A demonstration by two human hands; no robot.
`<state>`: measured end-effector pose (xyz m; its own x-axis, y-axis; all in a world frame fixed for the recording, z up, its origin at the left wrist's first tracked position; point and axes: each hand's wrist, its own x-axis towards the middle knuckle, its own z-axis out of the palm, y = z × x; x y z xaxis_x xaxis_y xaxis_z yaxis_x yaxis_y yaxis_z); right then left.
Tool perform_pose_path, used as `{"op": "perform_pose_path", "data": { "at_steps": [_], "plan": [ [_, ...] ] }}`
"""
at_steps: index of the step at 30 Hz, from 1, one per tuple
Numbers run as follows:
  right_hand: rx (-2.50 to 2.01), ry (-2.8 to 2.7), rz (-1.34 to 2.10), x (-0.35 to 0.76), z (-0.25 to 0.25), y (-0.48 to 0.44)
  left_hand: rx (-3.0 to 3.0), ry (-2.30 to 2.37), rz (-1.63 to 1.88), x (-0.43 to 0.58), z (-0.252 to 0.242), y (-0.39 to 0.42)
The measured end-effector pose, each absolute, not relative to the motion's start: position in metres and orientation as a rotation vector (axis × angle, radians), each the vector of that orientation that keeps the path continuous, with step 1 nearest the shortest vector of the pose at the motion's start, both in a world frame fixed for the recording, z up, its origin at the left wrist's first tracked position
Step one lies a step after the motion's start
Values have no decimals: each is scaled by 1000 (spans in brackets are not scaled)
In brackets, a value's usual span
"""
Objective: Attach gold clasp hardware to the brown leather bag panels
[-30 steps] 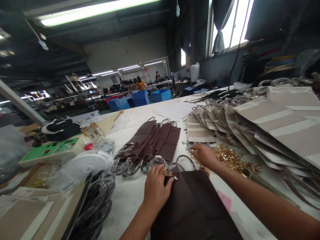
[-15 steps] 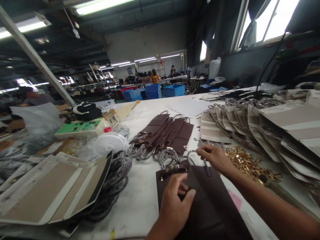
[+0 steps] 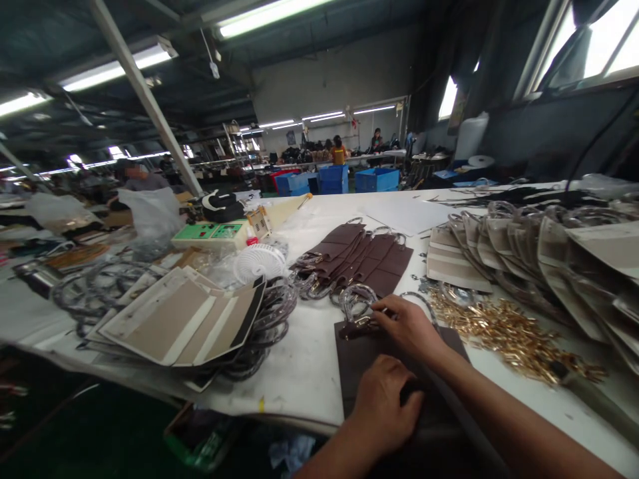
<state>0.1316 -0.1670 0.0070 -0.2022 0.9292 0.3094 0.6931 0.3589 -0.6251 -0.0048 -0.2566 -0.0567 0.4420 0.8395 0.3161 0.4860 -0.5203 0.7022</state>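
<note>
A dark brown bag panel (image 3: 357,359) lies flat at the near edge of the white table (image 3: 304,359). My left hand (image 3: 382,404) presses down on its lower part, fingers curled, with nothing gripped. My right hand (image 3: 407,327) reaches across to the panel's top edge and pinches the wrapped handle ring (image 3: 358,301) by its gold fitting. A fanned row of matching brown panels (image 3: 362,256) lies just beyond. Loose gold metal fittings (image 3: 504,332) are heaped to the right of my right hand.
Beige striped panels (image 3: 519,243) with wrapped handles fan out on the right. On the left lie a stack of beige panels (image 3: 184,319), a small white fan (image 3: 259,261) and a green box (image 3: 212,233). Blue crates (image 3: 357,178) and seated people are far back.
The view has swung left and down. My right hand moved left from the gold fittings to the panel's handle. My left hand slid down the panel toward me.
</note>
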Motion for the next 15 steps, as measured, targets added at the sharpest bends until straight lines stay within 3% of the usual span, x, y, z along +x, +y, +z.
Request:
{"op": "perform_pose_path", "data": {
  "at_steps": [8, 15],
  "plan": [
    [-1638, -2324, 552, 94, -16, -97, 2205, 1120, 917, -4, -65, -260],
    [-1695, -2471, 655, 94, -29, -88, 2160, 1085, 976, -7, -69, -267]
  ]
}}
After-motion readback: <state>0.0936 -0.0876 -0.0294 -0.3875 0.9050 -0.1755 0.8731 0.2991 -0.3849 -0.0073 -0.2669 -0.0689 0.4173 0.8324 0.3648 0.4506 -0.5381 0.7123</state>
